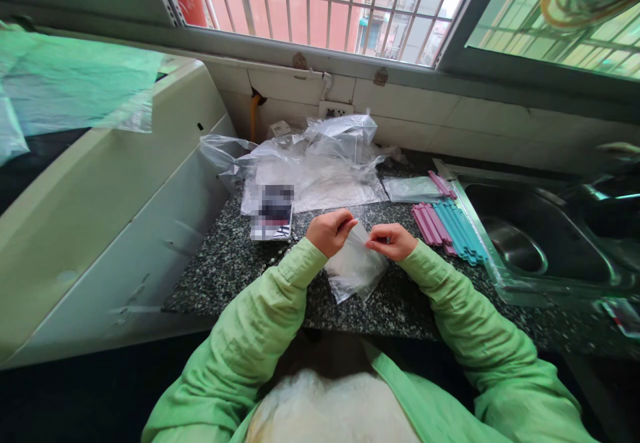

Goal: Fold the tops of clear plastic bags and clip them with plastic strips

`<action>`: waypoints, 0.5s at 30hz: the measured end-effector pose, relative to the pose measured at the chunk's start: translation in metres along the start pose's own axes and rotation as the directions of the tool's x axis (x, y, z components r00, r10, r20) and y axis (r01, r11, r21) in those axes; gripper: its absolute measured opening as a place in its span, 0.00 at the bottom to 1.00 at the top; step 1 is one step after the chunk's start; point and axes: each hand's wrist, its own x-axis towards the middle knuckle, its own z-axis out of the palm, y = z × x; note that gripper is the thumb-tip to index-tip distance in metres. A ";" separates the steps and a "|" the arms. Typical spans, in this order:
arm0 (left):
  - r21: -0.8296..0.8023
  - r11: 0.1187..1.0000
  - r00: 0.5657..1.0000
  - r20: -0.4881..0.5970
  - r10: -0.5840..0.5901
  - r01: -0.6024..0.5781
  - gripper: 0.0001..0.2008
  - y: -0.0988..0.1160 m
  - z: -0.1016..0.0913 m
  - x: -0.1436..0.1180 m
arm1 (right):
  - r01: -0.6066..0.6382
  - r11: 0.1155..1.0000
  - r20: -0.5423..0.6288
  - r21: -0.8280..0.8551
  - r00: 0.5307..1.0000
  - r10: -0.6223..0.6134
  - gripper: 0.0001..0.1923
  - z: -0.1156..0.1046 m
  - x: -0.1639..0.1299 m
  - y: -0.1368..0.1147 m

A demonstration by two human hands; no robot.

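A small clear plastic bag (356,266) hangs between my two hands over the speckled counter. My left hand (330,231) is closed, thumb against the fingers, pinching the bag's upper edge. On the other side, my right hand (392,241) is also closed, with its fingertips at the bag's upper right edge. Whether the bag has anything inside I cannot tell. To the right lie pink strips (431,224) and teal strips (457,231) in a row. Behind my hands is a heap of clear plastic bags (325,166), with a phone-like object (273,213), partly blurred, at its front left.
A metal sink (530,229) is set into the dark speckled counter (225,263) at the right. Near it lies a flat clear packet (413,189). A pale appliance (150,183) borders the left side. Behind are a wall socket (336,109) and a barred window (320,6).
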 end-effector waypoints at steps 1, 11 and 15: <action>0.002 1.000 1.000 0.007 -0.001 0.001 0.11 0.000 0.000 0.000 | 0.005 1.000 0.000 -0.010 1.000 -0.005 0.13 0.000 0.000 0.001; -0.019 1.000 1.000 0.001 -0.022 0.022 0.11 0.002 0.001 0.000 | -0.014 0.999 0.010 0.038 1.000 0.014 0.13 -0.004 0.000 -0.002; -0.028 0.999 1.000 -0.011 -0.018 0.018 0.11 0.004 0.000 0.000 | -0.067 0.994 -0.010 0.083 0.998 0.068 0.14 -0.004 0.002 -0.009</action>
